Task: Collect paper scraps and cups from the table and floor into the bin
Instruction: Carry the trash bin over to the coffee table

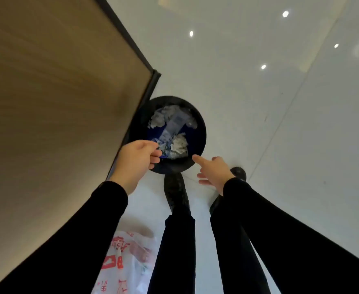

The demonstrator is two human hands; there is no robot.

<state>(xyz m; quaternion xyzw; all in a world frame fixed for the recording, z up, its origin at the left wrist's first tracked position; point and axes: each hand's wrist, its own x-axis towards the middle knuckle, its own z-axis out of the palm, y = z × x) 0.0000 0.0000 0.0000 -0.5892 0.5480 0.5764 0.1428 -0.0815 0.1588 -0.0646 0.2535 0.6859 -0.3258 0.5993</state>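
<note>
A round black bin [200,132] stands on the floor beside the table corner. Inside it lie several white crumpled paper scraps [179,143] and a clear plastic cup [173,126]. My left hand [137,161] hovers over the bin's near left rim with its fingers curled. It pinches a small pale paper scrap [160,147] between thumb and fingers. My right hand [213,172] hangs by the bin's near right rim, index finger stretched toward the bin, the other fingers loose, holding nothing.
A wood-topped table [57,102] with a black edge fills the left side. On the glossy white floor [280,124] behind the bin lies a white plastic bag with red print [121,262]. My black shoes [175,192] stand just short of the bin.
</note>
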